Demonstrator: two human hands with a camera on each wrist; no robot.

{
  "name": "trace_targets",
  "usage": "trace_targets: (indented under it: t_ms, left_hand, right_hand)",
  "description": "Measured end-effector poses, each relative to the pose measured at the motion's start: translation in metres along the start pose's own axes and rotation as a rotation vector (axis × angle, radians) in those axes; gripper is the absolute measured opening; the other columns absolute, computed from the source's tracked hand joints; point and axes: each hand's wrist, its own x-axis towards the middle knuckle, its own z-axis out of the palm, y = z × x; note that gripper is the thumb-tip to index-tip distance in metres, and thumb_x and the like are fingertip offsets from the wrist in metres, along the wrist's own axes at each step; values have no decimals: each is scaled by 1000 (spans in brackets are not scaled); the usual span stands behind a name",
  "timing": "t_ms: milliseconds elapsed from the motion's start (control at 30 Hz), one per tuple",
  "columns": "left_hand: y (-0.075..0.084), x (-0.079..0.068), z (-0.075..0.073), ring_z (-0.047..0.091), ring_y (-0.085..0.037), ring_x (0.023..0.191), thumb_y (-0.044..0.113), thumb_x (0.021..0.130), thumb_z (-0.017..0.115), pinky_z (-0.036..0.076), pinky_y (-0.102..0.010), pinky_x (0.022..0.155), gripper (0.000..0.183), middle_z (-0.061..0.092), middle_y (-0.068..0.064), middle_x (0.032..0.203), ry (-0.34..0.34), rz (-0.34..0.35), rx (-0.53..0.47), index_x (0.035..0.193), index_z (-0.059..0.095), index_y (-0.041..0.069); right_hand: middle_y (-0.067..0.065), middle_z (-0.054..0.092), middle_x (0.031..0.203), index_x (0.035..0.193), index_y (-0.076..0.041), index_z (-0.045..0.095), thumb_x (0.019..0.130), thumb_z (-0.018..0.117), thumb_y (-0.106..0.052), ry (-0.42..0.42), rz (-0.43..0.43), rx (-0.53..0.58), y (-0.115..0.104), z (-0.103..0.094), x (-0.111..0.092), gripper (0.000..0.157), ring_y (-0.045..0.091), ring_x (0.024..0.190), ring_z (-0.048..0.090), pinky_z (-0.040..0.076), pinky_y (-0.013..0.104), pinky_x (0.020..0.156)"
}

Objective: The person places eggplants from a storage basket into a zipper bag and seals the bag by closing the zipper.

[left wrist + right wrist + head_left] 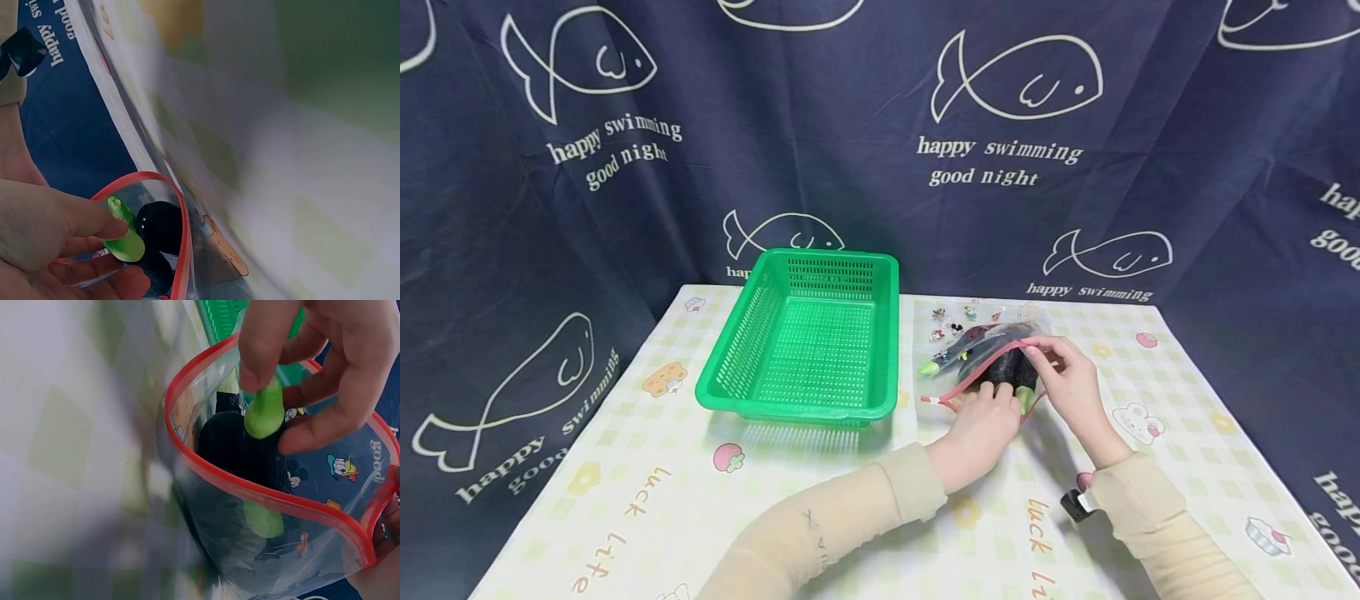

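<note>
A clear zip bag (925, 346) with a red zip edge and cartoon prints lies on the table, its mouth held apart. Inside are dark, glossy eggplants (1004, 367) with green caps. My left hand (981, 433) reaches in at the mouth, where its thumb and fingers pinch the green cap (265, 411) of one eggplant. Another green cap (263, 519) shows through the bag's clear wall in the right wrist view. Over at the bag's right side, my right hand (1070, 379) pinches the red edge (1019, 342) and holds it up.
To the left of the bag stands a green plastic basket (891, 333) with slotted walls and nothing in it. A patterned cloth (820, 517) covers the table. Behind hangs a dark blue curtain (865, 167) with fish drawings.
</note>
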Motion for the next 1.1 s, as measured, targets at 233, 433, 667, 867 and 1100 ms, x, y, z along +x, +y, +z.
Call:
trace_targets:
  t_ms: [233, 433, 667, 867, 1100]
  left_hand:
    - [2, 11, 2, 47, -13, 84, 24, 93, 53, 41, -23, 60, 18, 50, 3, 98, -30, -47, -16, 110, 59, 19]
    - [3, 19, 5, 48, -14, 89, 25, 93, 55, 43, -25, 64, 21, 49, 1, 103, -58, -63, -50, 113, 57, 17]
    - [4, 26, 11, 48, -15, 90, 24, 94, 54, 45, -26, 65, 20, 49, -1, 105, -57, -72, -49, 111, 57, 15]
    - [2, 31, 16, 50, -14, 91, 23, 94, 52, 49, -26, 68, 21, 51, -1, 106, -35, -73, -34, 112, 58, 14]
    - [1, 33, 16, 52, -15, 95, 25, 97, 49, 52, -25, 70, 25, 52, -2, 111, -50, -70, -3, 116, 58, 13]
  right_hand:
    - [21, 65, 95, 100, 6, 67, 88, 62, 0, 2, -2, 13, -3, -1, -1, 15, 2, 65, 54, 42, 11, 50]
    - [21, 66, 96, 99, 6, 67, 87, 62, 1, 9, -16, 7, -3, 0, 0, 14, 0, 66, 53, 41, 9, 54]
    - [20, 66, 97, 99, 6, 68, 87, 62, 0, 7, -18, 10, -2, 0, 1, 14, 1, 66, 54, 42, 9, 55]
    - [20, 66, 98, 99, 6, 68, 87, 62, 1, 4, -22, 8, -2, 1, 2, 14, 1, 67, 54, 42, 8, 58]
    - [20, 66, 96, 98, 6, 68, 87, 62, 1, 8, -23, 8, -1, 1, 2, 14, 1, 66, 54, 41, 8, 56]
